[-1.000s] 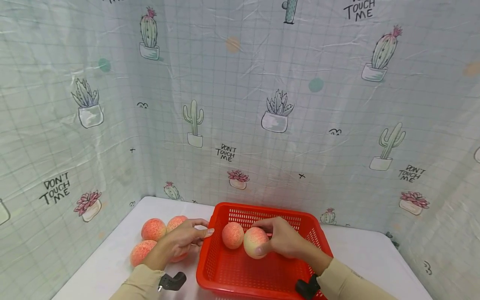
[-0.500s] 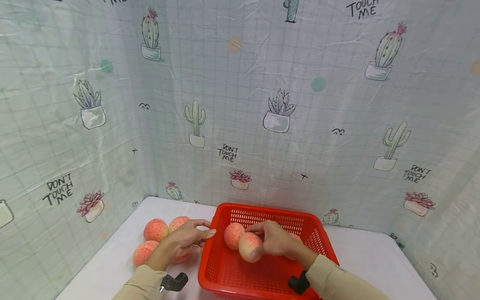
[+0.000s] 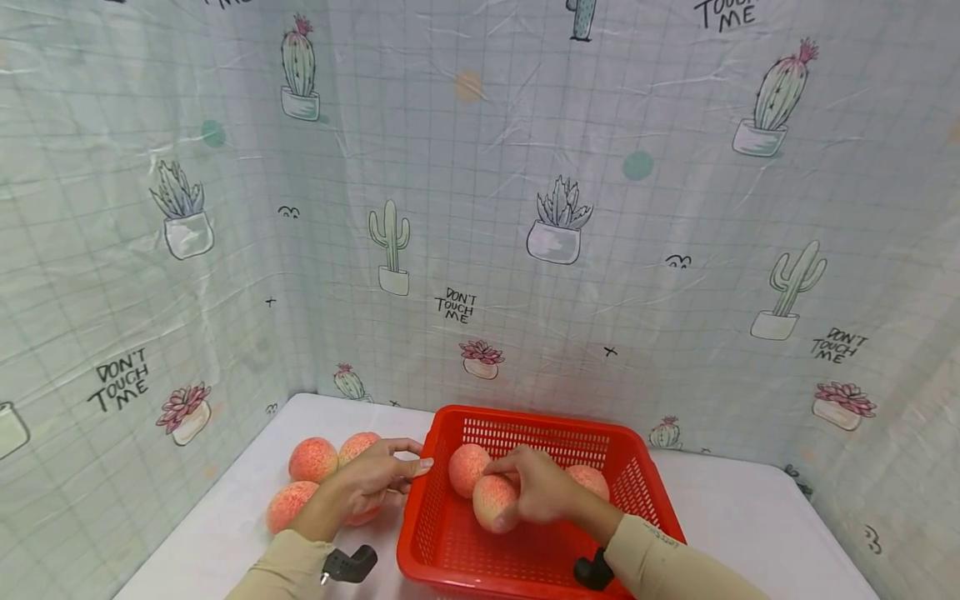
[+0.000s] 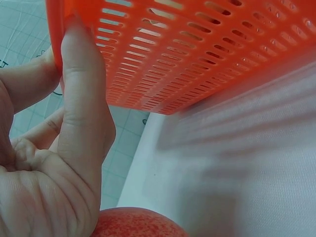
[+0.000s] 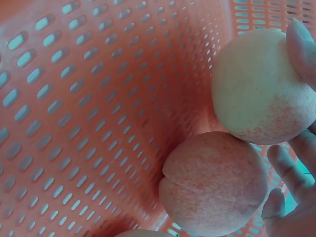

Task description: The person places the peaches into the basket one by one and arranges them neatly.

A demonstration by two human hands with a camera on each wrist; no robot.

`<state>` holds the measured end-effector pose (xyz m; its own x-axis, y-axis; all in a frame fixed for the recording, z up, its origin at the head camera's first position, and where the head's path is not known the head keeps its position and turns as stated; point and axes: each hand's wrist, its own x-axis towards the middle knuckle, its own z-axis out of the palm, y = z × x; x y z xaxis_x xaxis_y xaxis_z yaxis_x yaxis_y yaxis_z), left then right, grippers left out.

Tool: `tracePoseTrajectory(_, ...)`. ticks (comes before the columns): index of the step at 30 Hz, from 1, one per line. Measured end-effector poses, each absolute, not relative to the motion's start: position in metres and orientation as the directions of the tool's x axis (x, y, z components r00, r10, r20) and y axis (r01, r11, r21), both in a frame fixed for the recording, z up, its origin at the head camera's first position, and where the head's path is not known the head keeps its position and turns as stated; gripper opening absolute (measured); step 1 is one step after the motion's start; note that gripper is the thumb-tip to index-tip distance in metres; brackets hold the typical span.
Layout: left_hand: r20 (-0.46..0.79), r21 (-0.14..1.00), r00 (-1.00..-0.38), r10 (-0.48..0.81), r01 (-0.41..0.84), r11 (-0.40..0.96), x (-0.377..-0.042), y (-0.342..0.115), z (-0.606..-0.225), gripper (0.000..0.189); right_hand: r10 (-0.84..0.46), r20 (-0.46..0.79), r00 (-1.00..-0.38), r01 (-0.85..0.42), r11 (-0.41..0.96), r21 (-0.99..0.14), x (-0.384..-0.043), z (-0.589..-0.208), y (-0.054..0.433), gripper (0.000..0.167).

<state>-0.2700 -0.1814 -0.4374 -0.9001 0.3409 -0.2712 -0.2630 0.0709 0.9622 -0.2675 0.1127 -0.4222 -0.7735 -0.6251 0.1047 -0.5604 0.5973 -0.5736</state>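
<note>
The right hand [image 3: 546,483] grasps a round pink-cream peach [image 3: 493,502] in the red plastic basket [image 3: 465,575], two others [image 3: 469,469] already inside. The left hand [image 3: 371,475] pinches its nine-o'clock rim [image 3: 409,521]; four peaches [image 3: 312,460] remain outside.

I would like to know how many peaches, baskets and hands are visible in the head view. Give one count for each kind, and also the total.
Peaches: 7, some partly hidden
Red basket: 1
Hands: 2 (left hand, right hand)
Total: 10
</note>
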Motion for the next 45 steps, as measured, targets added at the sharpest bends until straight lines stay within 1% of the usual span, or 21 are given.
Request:
tracePoseTrajectory(7, -0.275, 0.961, -0.899, 0.341, -0.266, 0.075, -0.269, -0.181, -0.436, 0.047, -0.594, 0.115, -0.796, -0.563, 0.657, -0.501, -0.265, -0.426, 0.115, 0.054)
tracePoseTrajectory(13, -0.285, 0.959, -0.905, 0.317, -0.268, 0.096, -0.269, -0.180, -0.435, 0.050, -0.592, 0.136, -0.794, -0.580, 0.673, -0.459, -0.262, -0.427, 0.115, 0.048)
tracePoseTrajectory(20, -0.268, 0.963, -0.905, 0.330, -0.253, 0.088, -0.268, -0.180, -0.435, 0.045, -0.582, 0.092, -0.808, -0.555, 0.698, -0.453, -0.260, -0.426, 0.115, 0.054)
tracePoseTrajectory(25, -0.264, 0.964, -0.900, 0.346, -0.253, 0.077, -0.268, -0.180, -0.434, 0.041, -0.598, 0.097, -0.796, -0.571, 0.686, -0.451, -0.261, -0.427, 0.118, 0.056)
tracePoseTrajectory(28, -0.267, 0.963, -0.898, 0.348, -0.256, 0.078, -0.267, -0.180, -0.434, 0.041, -0.614, 0.119, -0.780, -0.597, 0.672, -0.438, -0.261, -0.425, 0.120, 0.053)
tracePoseTrajectory(30, -0.270, 0.963, -0.898, 0.347, -0.260, 0.078, -0.268, -0.180, -0.434, 0.042, -0.615, 0.130, -0.777, -0.600, 0.664, -0.445, -0.262, -0.421, 0.121, 0.053)
tracePoseTrajectory(32, -0.273, 0.962, -0.897, 0.347, -0.262, 0.078, -0.268, -0.180, -0.434, 0.044, -0.598, 0.127, -0.791, -0.579, 0.666, -0.470, -0.262, -0.416, 0.125, 0.053)
tracePoseTrajectory(36, -0.282, 0.959, -0.896, 0.342, -0.272, 0.078, -0.268, -0.179, -0.434, 0.046, -0.529, 0.080, -0.845, -0.477, 0.677, -0.561, -0.262, -0.407, 0.136, 0.059)
tracePoseTrajectory(39, -0.292, 0.956, -0.896, 0.335, -0.280, 0.086, -0.268, -0.179, -0.434, 0.047, -0.494, 0.062, -0.867, -0.426, 0.673, -0.604, -0.261, -0.400, 0.146, 0.058)
tracePoseTrajectory(45, -0.301, 0.954, -0.898, 0.322, -0.283, 0.105, -0.268, -0.179, -0.435, 0.049, -0.486, 0.103, -0.868, -0.445, 0.669, -0.595, -0.259, -0.389, 0.166, 0.063)
